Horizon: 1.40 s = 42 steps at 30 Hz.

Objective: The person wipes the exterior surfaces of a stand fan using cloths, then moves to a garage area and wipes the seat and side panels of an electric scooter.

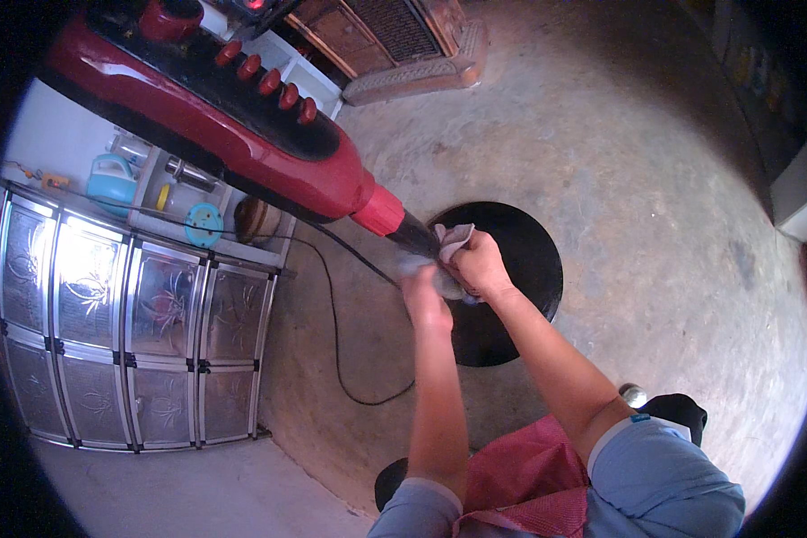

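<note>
A tall red and black standing fan (269, 148) with a row of red buttons slants across the upper left. Its dark pole (412, 235) runs down below a bright red collar toward a round black base (522, 269) on the floor. Around the lower part of the pole is a pale grey cloth (455, 238). My right hand (481, 267) is closed on this cloth at the pole's right side. On the left side, my left hand (427, 300) is blurred by motion, its fingers bent around a pale part of the cloth.
A low cabinet (166, 305) with shiny patterned doors stands at the left. On the shelf above it are a light blue jug (112, 182) and other household items. A black cord (334, 332) loops over the concrete floor. Brown wooden furniture (368, 40) stands at the back.
</note>
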Available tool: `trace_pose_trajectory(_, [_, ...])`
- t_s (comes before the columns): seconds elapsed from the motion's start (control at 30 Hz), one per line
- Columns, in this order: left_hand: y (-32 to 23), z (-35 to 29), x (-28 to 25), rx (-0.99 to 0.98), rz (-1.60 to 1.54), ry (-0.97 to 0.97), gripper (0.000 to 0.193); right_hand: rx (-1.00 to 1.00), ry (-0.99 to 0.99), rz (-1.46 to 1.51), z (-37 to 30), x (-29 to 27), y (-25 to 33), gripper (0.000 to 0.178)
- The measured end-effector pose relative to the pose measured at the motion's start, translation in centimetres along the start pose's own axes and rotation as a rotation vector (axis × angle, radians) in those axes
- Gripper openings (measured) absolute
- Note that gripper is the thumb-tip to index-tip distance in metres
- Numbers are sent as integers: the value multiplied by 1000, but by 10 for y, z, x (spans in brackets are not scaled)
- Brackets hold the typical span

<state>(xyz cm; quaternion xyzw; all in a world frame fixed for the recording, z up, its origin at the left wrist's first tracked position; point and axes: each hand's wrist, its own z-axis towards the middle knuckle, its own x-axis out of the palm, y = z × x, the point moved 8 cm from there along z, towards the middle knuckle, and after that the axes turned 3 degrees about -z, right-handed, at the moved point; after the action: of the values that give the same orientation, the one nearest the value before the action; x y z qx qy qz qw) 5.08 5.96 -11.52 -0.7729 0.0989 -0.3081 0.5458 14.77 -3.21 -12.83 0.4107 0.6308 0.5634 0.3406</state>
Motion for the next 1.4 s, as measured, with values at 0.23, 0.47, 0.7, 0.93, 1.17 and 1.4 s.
trace_pose_trajectory(0.23, [-122, -60, 49, 507, -258, 113, 41, -635, 183, 508, -57, 7, 158, 26])
trace_pose_trajectory(0.47, [7, 2, -1, 203, 37, 45, 50, -263, 18, 393, -10, 27, 8, 32])
trace_pose_trajectory(0.7, [3, 2, -15, -55, -202, -161, 27, 66, -10, 221, 4, -2, -30, 26])
trace_pose_trajectory(0.93, [-100, -51, 50, 584, 37, 55, 30, -766, 161, 215, -51, 8, 153, 27])
trace_pose_trajectory(1.17, [75, 33, -49, 150, 334, -33, 55, -162, -114, 222, -19, 20, -44, 28])
trace_pose_trajectory(1.4, [40, 25, -30, 199, 449, -41, 61, -206, -223, 1, -25, 16, -32, 34])
